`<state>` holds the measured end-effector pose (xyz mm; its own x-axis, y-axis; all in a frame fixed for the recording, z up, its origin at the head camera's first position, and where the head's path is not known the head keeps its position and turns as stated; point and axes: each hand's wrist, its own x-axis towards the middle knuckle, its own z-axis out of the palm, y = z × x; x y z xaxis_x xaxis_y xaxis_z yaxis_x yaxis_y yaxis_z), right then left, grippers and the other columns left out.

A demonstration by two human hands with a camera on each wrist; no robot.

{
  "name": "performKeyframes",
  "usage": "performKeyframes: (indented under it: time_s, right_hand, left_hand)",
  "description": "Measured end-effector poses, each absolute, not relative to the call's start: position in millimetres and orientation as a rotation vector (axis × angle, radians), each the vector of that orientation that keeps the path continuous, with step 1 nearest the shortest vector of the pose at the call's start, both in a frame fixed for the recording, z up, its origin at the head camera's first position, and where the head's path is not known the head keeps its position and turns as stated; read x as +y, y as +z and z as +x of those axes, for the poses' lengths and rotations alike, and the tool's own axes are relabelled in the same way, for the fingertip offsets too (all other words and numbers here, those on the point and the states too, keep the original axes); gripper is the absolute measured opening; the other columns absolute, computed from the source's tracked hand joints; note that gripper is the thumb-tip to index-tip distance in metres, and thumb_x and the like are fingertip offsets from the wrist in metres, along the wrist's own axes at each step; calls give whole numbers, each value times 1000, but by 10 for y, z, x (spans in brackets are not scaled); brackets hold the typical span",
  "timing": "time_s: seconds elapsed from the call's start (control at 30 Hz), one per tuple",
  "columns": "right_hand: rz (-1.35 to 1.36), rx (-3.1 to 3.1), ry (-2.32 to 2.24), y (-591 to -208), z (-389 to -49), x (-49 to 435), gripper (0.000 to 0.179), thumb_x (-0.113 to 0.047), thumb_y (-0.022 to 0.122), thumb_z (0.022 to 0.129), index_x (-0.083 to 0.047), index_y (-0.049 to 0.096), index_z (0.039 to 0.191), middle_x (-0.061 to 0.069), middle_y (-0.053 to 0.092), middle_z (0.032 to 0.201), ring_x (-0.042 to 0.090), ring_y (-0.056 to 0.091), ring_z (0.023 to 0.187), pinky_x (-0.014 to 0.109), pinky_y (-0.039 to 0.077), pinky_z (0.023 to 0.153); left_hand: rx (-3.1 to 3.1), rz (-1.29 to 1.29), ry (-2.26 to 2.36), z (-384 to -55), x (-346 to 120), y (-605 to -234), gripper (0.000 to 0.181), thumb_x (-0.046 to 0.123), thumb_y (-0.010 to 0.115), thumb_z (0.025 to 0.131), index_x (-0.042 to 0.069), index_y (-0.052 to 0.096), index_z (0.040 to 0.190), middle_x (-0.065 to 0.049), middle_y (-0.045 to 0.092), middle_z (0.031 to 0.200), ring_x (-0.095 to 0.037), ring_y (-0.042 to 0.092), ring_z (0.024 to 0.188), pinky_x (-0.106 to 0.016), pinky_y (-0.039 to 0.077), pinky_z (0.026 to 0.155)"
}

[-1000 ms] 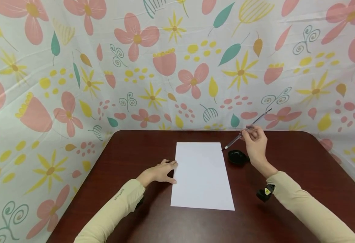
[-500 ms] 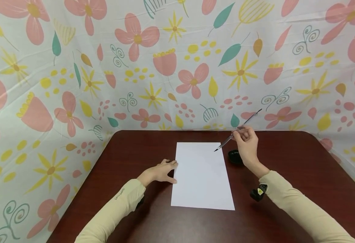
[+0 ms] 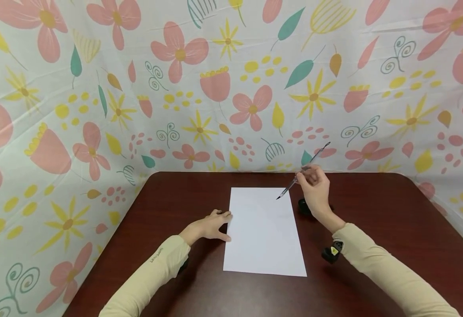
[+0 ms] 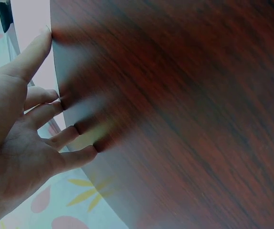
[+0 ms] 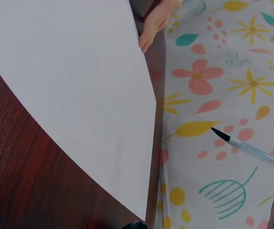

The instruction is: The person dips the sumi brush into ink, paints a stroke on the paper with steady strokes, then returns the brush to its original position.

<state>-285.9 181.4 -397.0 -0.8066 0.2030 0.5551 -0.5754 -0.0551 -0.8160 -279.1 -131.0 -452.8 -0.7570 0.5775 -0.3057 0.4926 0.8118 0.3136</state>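
A blank white sheet of paper point(image 3: 264, 233) lies on the dark wooden table. My left hand point(image 3: 209, 226) rests at its left edge, thumb and fingers spread; in the left wrist view the fingertips point(image 4: 91, 151) meet the tabletop and the paper's border. With my right hand point(image 3: 316, 193) I pinch a slim brush point(image 3: 284, 193) that has a clear handle and a pointed black tip. That tip hangs over the sheet's upper right part. The right wrist view shows the brush point(image 5: 261, 153) against the curtain, apart from the paper.
Right of the sheet stands a small black rounded object point(image 3: 304, 208), partly hidden behind my right hand. A floral curtain point(image 3: 251, 66) hangs along the table's back edge and left side. Bare tabletop point(image 3: 386, 220) extends to the right.
My right hand has moved left with the brush, bringing its tip from the sheet's right edge to over its upper right part. My left hand has stayed in place.
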Motion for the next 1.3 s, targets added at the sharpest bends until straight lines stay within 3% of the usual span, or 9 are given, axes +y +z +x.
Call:
performKeyframes:
  time_s: [0.2, 0.3, 0.67, 0.9, 1.13, 1.3]
  right_hand:
    - [509, -1743, 1775, -3945, -2837, 1724, 22, 7, 54, 86, 17, 48, 105, -3, 62, 90, 12, 63, 81, 16, 51, 71]
    - [565, -1758, 1714, -3918, -2816, 1672, 22, 11, 54, 84, 20, 47, 103, 1, 62, 91, 9, 62, 81, 15, 50, 70]
    - [623, -1809, 1622, -3898, -2809, 1549, 17, 11, 55, 83, 16, 51, 99, 31, 57, 88, 12, 63, 80, 15, 50, 66]
    - [642, -1846, 1609, -3883, -2796, 1503, 17, 10, 55, 83, 14, 53, 99, 32, 57, 89, 24, 61, 80, 16, 51, 67]
    - [624, -1884, 1608, -3876, -2798, 1467, 18, 8, 57, 84, 14, 53, 100, 31, 59, 90, 14, 62, 82, 16, 51, 68]
    - [633, -1913, 1616, -3889, -2797, 1436, 16, 5, 58, 84, 14, 54, 97, 30, 61, 91, 16, 62, 82, 15, 50, 69]
  left_hand:
    - [2613, 811, 280, -2806, -1307, -4542, 80, 45, 62, 83, 10, 25, 145, -8, 20, 153, -35, 15, 139, -52, 29, 104]
    - [2613, 814, 271, -2805, -1305, -4541, 80, 45, 62, 83, 11, 25, 145, -8, 20, 153, -35, 16, 139, -52, 30, 104]
    - [2633, 814, 255, -2804, -1306, -4528, 80, 45, 63, 82, 11, 27, 145, -8, 22, 152, -35, 17, 139, -52, 29, 104]
    - [2620, 813, 266, -2797, -1308, -4532, 80, 44, 63, 83, 11, 26, 145, -8, 21, 152, -35, 16, 139, -53, 29, 105]
    - [2631, 817, 261, -2801, -1308, -4535, 80, 44, 63, 82, 10, 27, 145, -9, 22, 152, -37, 16, 139, -53, 29, 105]
    - [2630, 812, 264, -2801, -1303, -4530, 80, 43, 63, 83, 9, 27, 145, -8, 22, 152, -37, 15, 139, -53, 28, 105]
